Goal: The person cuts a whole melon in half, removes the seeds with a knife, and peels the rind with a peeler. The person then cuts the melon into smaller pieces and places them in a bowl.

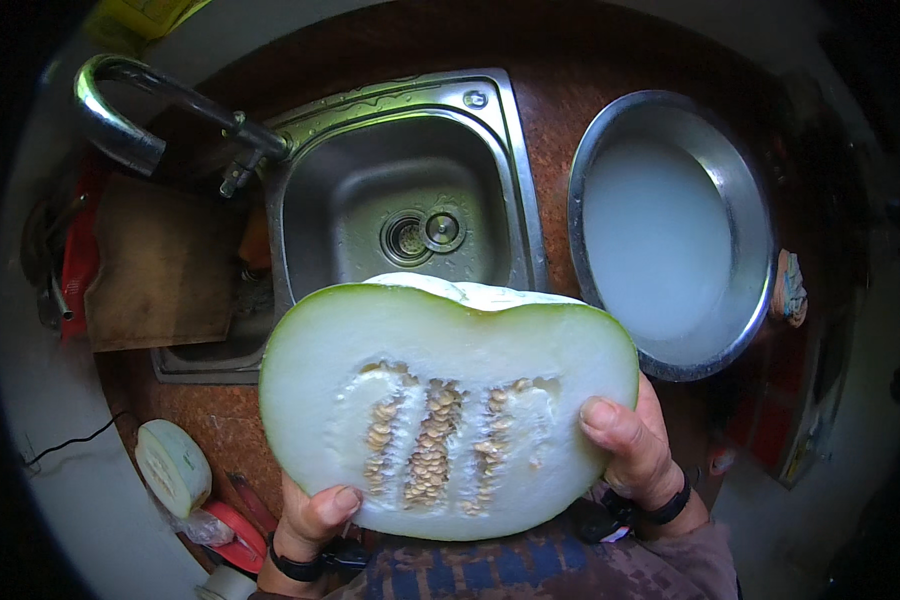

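A large cut winter melon is held up between my two hands, its pale cut face turned towards me. Rows of tan seeds show in its white core, and a thin green rind rims the face. My left hand grips its lower left edge, with the thumb on the cut face. At its right side is my right hand, thumb also pressed on the flesh. The other fingers of both hands are hidden behind the melon. Beyond its far edge lies a stainless steel sink, partly covered by the melon.
A chrome faucet arches over the left side. Cloudy liquid fills part of a steel basin at the right. A wooden board lies left of the sink. A smaller melon piece and a red-handled item lie at the lower left.
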{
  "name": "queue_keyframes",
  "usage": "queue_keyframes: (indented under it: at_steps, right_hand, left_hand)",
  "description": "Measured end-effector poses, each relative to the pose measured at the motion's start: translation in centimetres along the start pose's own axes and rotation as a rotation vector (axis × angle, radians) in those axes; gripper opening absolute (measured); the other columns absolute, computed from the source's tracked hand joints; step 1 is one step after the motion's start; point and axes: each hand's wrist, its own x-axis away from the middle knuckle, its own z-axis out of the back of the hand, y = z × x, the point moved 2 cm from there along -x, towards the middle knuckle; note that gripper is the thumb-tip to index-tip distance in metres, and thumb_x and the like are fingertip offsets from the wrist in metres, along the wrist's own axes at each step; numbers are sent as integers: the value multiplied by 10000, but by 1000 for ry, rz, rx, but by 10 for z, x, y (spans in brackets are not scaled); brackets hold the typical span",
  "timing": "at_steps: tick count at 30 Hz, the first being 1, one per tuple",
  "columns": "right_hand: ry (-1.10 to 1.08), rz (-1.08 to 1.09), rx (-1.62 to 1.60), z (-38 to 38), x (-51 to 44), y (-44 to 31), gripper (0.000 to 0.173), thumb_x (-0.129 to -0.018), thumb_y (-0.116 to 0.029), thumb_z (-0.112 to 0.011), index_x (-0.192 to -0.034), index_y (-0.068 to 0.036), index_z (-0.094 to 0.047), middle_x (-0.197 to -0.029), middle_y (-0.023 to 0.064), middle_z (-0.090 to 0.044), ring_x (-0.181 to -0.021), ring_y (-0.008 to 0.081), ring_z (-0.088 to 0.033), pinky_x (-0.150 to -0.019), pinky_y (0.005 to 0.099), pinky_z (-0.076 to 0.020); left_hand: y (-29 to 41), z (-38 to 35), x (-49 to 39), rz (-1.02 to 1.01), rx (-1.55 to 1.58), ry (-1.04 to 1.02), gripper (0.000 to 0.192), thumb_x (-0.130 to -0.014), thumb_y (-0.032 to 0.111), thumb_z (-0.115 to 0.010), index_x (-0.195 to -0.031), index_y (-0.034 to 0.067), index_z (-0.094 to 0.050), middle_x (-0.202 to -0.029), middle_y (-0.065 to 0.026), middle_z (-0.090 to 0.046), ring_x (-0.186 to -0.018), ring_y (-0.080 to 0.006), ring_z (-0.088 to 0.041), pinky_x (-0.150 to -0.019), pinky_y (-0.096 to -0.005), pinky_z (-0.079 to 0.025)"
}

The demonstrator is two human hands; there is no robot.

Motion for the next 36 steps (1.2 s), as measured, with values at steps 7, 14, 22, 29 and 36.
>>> queue_keyframes:
  at_steps: [7,14,22,29,36]
  right_hand:
    - [-2,8,-2,1,0,5,706,-927,-254,-585,-1483,47,-272,-1390,157,-473,-1282,218,-456,-1100,378,-341]
    - [32,-50,-18,-4,-4,7,683,-932,-289,-592,-1461,36,-307,-1345,140,-504,-1225,193,-495,-1052,352,-394]
    - [58,-113,-12,-3,-18,16,663,-923,-300,-606,-1439,25,-345,-1333,144,-516,-1210,205,-514,-1043,351,-410]
    - [70,-185,-7,11,-45,54,623,-906,-327,-584,-1390,30,-419,-1258,152,-590,-1122,224,-595,-981,355,-468]
    - [-66,-167,-97,1,-46,78,888,-822,-466,-690,-1462,32,-327,-1403,173,-492,-1264,267,-508,-1067,391,-404]
  left_hand:
    - [-3,6,3,46,-46,13,924,-708,312,-790,-1420,-82,-351,-1332,-183,-544,-1198,-272,-558,-1026,-379,-445]
    - [-6,12,5,71,-79,11,919,-715,306,-793,-1421,-81,-351,-1333,-184,-543,-1197,-270,-558,-1025,-379,-446]
    - [-17,19,-6,41,-78,-52,871,-743,271,-801,-1414,-81,-371,-1321,-180,-556,-1186,-256,-566,-1017,-374,-452]
    - [-43,29,-28,84,180,-171,699,-821,198,-752,-1386,-55,-427,-1285,-171,-591,-1156,-234,-592,-995,-347,-482]
    - [-61,50,-17,64,292,-31,772,-791,257,-752,-1406,-48,-399,-1295,-180,-575,-1172,-251,-580,-1023,-375,-467]
